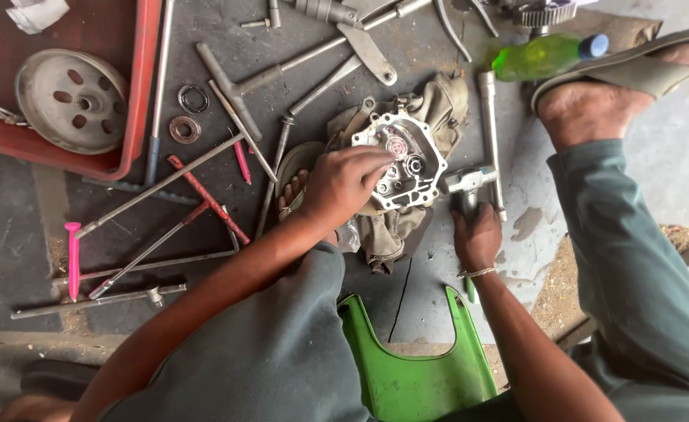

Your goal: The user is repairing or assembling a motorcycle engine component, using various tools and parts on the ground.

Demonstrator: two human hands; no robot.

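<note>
Gearbox casing [404,160] under left hand [343,186], beside right hand [476,234]

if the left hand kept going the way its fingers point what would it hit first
The left hand points right across the metal housing; past it, probably the hammer head, though depth is unclear.

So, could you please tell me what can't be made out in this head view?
- Left fingertips: hidden against the metal casing, under the left hand.
- Hammer handle: covered by the right hand; grip not clear.
- Cloth: mostly under the casing.
- Green bottle: its base is cut by a sandal.
- Tools at the top edge: cut off.
</note>
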